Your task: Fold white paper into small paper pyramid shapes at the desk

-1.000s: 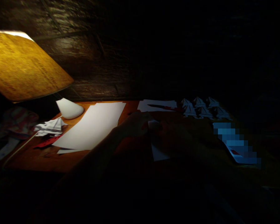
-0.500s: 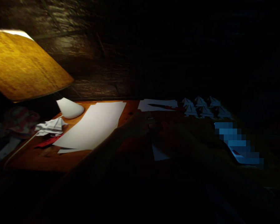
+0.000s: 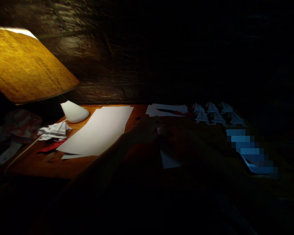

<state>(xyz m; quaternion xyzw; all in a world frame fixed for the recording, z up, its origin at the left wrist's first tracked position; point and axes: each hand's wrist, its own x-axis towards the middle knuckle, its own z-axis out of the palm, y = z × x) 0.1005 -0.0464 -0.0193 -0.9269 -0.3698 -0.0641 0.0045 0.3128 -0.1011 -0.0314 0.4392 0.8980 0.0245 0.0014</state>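
Note:
A partly folded strip of white paper [image 3: 167, 158] lies in deep shadow at mid-table, its lower end widening toward me. At its upper end my left hand [image 3: 149, 128] is closed, the fingers curled onto the paper's edge. My right hand [image 3: 180, 135] comes in from the other side and covers part of the paper. Its fingers are very dark, but they look bent and pressed against the paper. The small folds between the two hands are hidden.
A lit lamp [image 3: 31, 67] stands left, near white sheets [image 3: 100, 130], a red object [image 3: 50, 147] and crumpled folded paper [image 3: 55, 131]. Behind my hands a knife [image 3: 171, 112] lies on more sheets [image 3: 152, 110]. Several folded paper figures [image 3: 217, 118] stand right, above a blurred phone [image 3: 253, 166].
Both hands stay at the paper's upper end and shift slightly. A pale flap showing between the fingers earlier is now mostly out of sight. The view has moved a little.

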